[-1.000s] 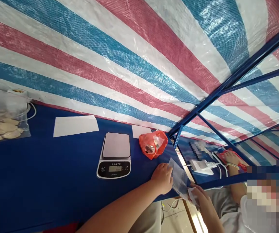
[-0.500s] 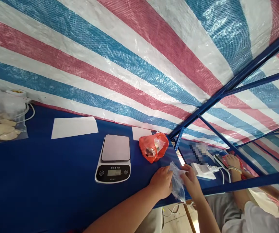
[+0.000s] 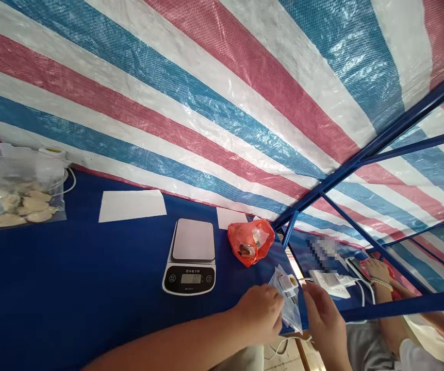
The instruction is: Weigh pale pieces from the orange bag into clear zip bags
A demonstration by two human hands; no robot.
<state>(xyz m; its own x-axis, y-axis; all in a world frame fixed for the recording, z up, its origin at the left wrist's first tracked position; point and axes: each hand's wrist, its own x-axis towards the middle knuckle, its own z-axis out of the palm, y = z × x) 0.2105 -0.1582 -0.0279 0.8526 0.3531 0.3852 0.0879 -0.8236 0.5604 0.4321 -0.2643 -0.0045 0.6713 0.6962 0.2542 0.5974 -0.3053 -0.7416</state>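
My left hand is closed on the left edge of a clear plastic bag by the front edge of the table. A small white piece with a yellow-and-black striped end shows at the bag's upper part; whether it lies inside or in front is unclear. My right hand is just right of the bag, apart from it, with fingers curled and tips partly hidden. A red plastic bag with small packets in it sits behind my hands. To the left stands a white kitchen scale with a lit display.
A clear bag of pale, flat pieces lies far left. Sheets of white paper rest along the back. A blue metal frame, a power strip with cables and another person's hand are on the right.
My right hand has come off the clear bag and moved right and down. The white piece with the striped end now shows at the bag. The view has shifted slightly left.
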